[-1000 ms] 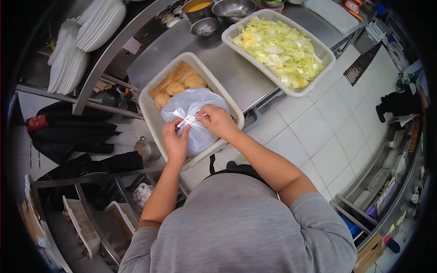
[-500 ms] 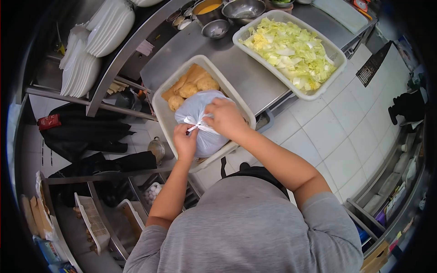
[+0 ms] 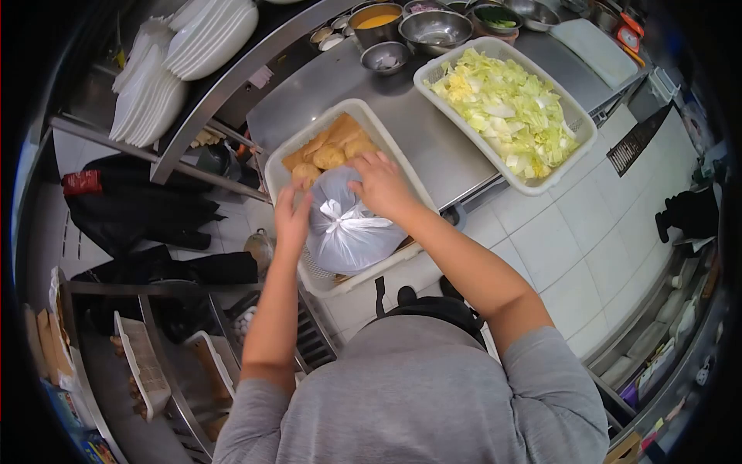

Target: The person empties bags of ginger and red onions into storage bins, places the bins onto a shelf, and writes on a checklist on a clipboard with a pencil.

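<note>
Fingers of the left hand (image 3: 292, 220) stand partly open at the bag's left side, closed on nothing; whether their tips touch it, I cannot tell. Those of the right hand (image 3: 380, 184) are loosely bent and a little apart over its far right side, the thumb against the plastic, gripping nothing that shows.

Between the hands, one plastic bag (image 3: 352, 247) sits round and full, whitish and see-through only in a cloudy way, its creases running out from a single white knot (image 3: 340, 221) on top. It rests in the near part of a pale basket (image 3: 403, 164). Beyond it, in the far part, lie three round yellowish lumps (image 3: 330, 157) beside a flat brown piece (image 3: 315, 147).

Farther right, a second basket (image 3: 473, 141) holds chopped pale-green leaves (image 3: 510, 108). Both baskets are on a steel counter (image 3: 402, 100). At its far side, a small metal bowl (image 3: 385, 57) stands near a pot (image 3: 376, 27) of orange liquid (image 3: 377, 17).
</note>
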Action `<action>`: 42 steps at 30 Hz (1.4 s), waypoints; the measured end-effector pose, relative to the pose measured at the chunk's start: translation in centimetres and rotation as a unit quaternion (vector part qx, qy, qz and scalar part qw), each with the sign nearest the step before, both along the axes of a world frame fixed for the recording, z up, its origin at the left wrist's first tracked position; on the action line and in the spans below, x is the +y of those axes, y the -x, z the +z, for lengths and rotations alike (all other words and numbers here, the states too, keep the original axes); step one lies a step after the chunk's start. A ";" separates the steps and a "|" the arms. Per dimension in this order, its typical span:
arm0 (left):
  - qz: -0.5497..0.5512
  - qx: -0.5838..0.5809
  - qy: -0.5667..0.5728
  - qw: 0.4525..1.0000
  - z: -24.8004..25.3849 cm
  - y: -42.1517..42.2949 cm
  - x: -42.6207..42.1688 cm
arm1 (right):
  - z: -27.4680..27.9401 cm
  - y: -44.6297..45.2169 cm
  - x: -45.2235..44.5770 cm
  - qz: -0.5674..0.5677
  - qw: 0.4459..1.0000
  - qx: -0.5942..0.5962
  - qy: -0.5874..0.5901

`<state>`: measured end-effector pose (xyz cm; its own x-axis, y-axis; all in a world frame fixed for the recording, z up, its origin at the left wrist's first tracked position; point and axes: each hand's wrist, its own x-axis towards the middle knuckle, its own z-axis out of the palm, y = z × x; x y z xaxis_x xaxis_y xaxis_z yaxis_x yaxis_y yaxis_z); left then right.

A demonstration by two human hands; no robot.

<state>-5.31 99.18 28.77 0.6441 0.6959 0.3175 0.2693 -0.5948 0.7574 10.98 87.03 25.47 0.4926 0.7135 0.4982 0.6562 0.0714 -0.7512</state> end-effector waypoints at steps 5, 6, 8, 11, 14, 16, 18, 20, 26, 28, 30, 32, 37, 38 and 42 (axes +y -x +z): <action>0.119 0.362 0.156 0.911 -4.4 -5.2 5.9 | -4.3 2.7 1.5 -0.036 0.979 -0.168 0.113; 0.126 0.370 0.126 0.912 -4.4 -5.3 6.1 | -4.7 2.5 1.2 -0.031 0.976 -0.176 0.121; 0.131 0.391 0.066 0.909 -4.5 -4.8 6.0 | -5.5 2.3 1.3 -0.024 0.965 -0.202 0.168; 0.095 0.391 -0.137 0.905 -8.1 -4.1 9.1 | -5.3 2.0 1.6 -0.013 0.957 -0.183 0.224; 0.088 0.406 -0.204 0.886 -6.0 -4.8 6.7 | -5.6 2.1 1.5 -0.006 0.961 -0.151 0.230; 0.060 0.342 -0.172 0.922 -7.2 -4.8 8.3 | -5.0 1.6 1.1 -0.018 0.965 -0.133 0.226; 0.032 0.201 0.106 0.973 -7.7 -5.9 8.2 | -4.5 1.9 0.7 -0.019 0.970 -0.108 0.215; -0.006 0.146 0.146 0.978 -4.0 -7.3 4.8 | -4.4 1.7 0.8 -0.033 0.960 -0.116 0.253; -0.099 0.222 -0.052 0.968 2.0 -5.3 -4.6 | -1.7 -0.6 -0.3 0.075 0.992 0.094 0.039; -0.173 0.135 -0.054 0.974 1.8 -2.8 -8.1 | 1.0 -0.7 -1.7 0.180 0.980 -0.087 0.006; -0.151 0.101 -0.078 0.980 2.6 -1.1 -9.1 | 0.4 -0.5 -2.4 0.180 0.962 -0.177 0.103; -0.052 0.103 -0.128 0.985 2.6 0.2 -8.3 | -0.4 -0.9 -2.8 0.194 0.942 -0.248 0.112; -0.121 0.274 -0.217 0.929 1.2 3.7 -6.2 | 2.5 -0.5 -3.9 0.266 0.897 -0.202 0.289; -0.131 0.275 -0.218 0.927 1.0 4.3 -6.2 | 2.9 0.0 -4.5 0.262 0.894 -0.231 0.280; -0.146 0.248 -0.257 0.923 -0.3 6.4 -5.9 | 0.1 1.4 -6.6 0.265 0.928 -0.197 0.172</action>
<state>-11.72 93.26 28.44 0.9347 0.3101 0.1734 0.2789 -0.9428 0.1828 9.59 80.45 25.54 -0.1448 0.9538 0.2633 0.8263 0.2629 -0.4981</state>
